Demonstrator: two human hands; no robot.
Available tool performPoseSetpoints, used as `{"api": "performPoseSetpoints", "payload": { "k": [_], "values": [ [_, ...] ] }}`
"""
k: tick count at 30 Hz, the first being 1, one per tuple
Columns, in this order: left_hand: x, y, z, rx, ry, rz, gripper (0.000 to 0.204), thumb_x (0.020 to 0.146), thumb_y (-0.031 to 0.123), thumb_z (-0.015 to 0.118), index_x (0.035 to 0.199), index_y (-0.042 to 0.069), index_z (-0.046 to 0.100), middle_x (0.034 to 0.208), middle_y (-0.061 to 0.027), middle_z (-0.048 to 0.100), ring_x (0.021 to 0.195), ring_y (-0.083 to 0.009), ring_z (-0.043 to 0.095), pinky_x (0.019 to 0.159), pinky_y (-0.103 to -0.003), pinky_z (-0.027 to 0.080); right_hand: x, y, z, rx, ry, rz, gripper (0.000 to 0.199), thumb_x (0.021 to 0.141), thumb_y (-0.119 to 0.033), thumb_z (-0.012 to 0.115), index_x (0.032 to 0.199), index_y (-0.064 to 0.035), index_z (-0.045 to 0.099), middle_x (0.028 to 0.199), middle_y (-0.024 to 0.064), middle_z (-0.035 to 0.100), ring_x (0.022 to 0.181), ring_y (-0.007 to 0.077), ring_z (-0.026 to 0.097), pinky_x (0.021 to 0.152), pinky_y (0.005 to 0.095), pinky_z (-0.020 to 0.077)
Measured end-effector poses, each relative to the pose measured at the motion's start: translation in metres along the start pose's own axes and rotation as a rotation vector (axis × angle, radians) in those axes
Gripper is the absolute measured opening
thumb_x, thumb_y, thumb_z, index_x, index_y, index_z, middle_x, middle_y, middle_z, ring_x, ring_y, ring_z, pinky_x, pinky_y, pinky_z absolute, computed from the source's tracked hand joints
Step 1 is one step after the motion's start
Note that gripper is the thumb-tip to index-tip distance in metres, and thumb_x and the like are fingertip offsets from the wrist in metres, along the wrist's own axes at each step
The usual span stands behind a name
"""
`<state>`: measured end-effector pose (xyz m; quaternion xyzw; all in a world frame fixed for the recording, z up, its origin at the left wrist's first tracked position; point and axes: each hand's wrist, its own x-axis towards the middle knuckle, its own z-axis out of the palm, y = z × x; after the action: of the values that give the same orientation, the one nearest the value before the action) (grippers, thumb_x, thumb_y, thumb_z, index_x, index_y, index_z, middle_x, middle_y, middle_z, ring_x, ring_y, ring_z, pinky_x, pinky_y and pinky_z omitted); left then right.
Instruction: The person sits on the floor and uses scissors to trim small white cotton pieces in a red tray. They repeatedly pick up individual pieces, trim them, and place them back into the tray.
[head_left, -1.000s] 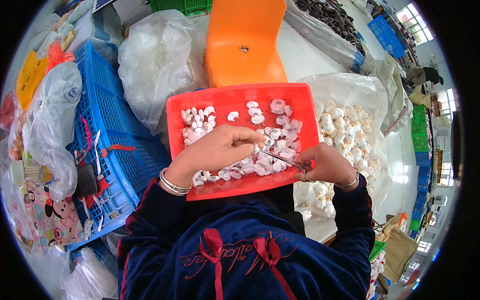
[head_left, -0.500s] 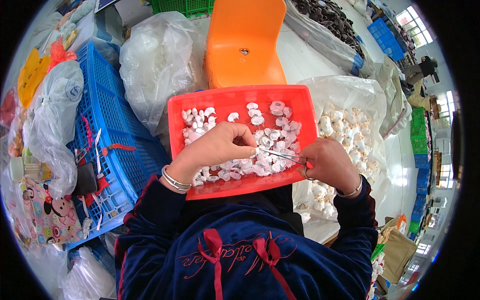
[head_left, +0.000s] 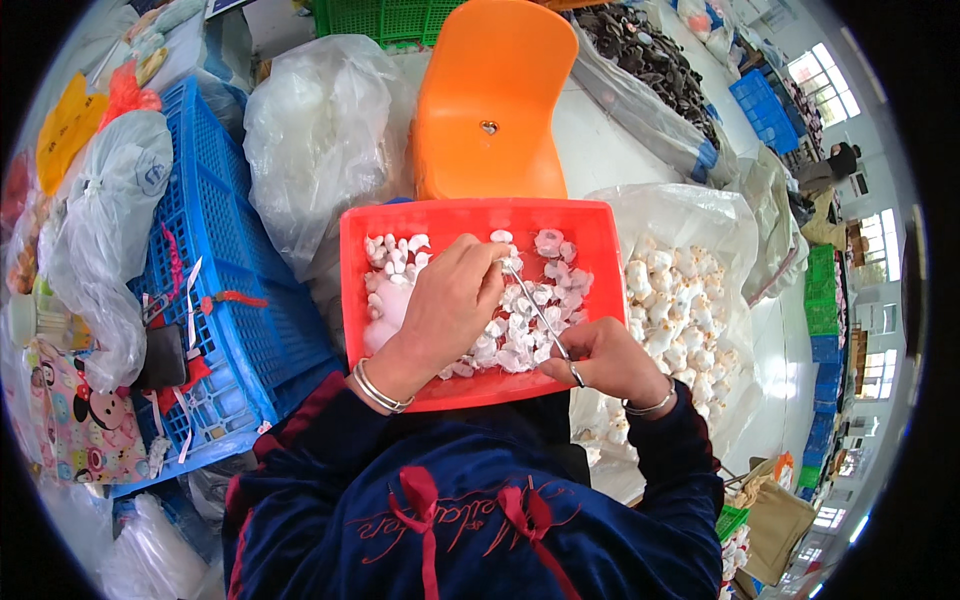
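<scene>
A red plastic tray (head_left: 480, 392) sits before my body, holding many small white and pale pink fabric pieces (head_left: 520, 340). My left hand (head_left: 450, 300) is over its middle, thumb and fingers pinched on a small white fabric piece (head_left: 511, 254), mostly hidden by the fingertips. At the tray's right side, my right hand (head_left: 612, 362) grips slim metal forceps (head_left: 537, 310) by the ring handle. Their tips reach up to the piece at my left fingertips. Rounded white pieces (head_left: 400, 248) and a larger pale pink one (head_left: 388, 312) lie left of my left hand.
An orange chair (head_left: 490, 100) stands beyond the tray. On the right, an open clear bag (head_left: 735, 215) holds white plush pieces (head_left: 675, 300). Blue crates (head_left: 225, 270) and a stuffed translucent bag (head_left: 325, 140) stand left. Dark pieces (head_left: 645, 60) fill a sack farther back.
My left hand has moved slightly up and right, its fingers now pointing away from me. The right hand has shifted down and left, and the forceps have turned more upright.
</scene>
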<state>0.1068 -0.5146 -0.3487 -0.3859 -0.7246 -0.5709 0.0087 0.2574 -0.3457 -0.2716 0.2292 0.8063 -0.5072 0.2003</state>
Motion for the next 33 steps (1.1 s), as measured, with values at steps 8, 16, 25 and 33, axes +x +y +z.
{"api": "performPoseSetpoints", "payload": {
  "k": [8,16,25,33],
  "values": [
    [0.004,0.002,-0.012,-0.338,-0.181,-0.406,0.015,0.094,0.010,0.071,0.104,-0.002,0.071,0.089,-0.0083,0.074,0.078,-0.0108,0.068,0.071,-0.026,0.053,0.007,0.007,-0.002,-0.313,0.137,-0.062,0.030,0.082,-0.024,0.082,0.073,0.0010,0.068,0.054,0.0051,0.052,0.051,0.0112,0.044,0.050,0.0311,0.0375],
    [0.007,-0.008,-0.013,-0.231,-0.035,-0.214,0.009,0.093,0.006,0.070,0.098,-0.001,0.067,0.090,-0.0071,0.073,0.078,-0.0103,0.067,0.070,-0.026,0.053,0.004,-0.004,0.003,-0.305,0.134,-0.084,0.030,0.082,-0.024,0.082,0.075,0.0014,0.068,0.056,0.0078,0.056,0.052,0.0117,0.049,0.051,0.0312,0.0416],
    [0.021,-0.023,-0.037,-0.516,-0.174,-0.399,0.034,0.094,0.005,0.066,0.128,0.002,0.063,0.118,-0.0090,0.071,0.105,-0.0165,0.069,0.092,-0.031,0.054,-0.004,-0.004,0.006,-0.325,0.201,-0.099,0.025,0.081,-0.023,0.081,0.080,0.0005,0.071,0.059,0.0089,0.059,0.054,0.0135,0.054,0.053,0.0313,0.0445],
    [0.030,-0.007,-0.040,-0.446,-0.533,-0.226,0.044,0.090,0.013,0.074,0.132,0.004,0.065,0.121,-0.0114,0.070,0.101,-0.0145,0.068,0.090,-0.029,0.055,-0.011,-0.008,-0.011,-0.461,0.226,-0.142,0.025,0.079,-0.023,0.081,0.077,-0.0016,0.068,0.059,0.0116,0.059,0.051,0.0242,0.058,0.053,0.0353,0.0463]
  ]
}}
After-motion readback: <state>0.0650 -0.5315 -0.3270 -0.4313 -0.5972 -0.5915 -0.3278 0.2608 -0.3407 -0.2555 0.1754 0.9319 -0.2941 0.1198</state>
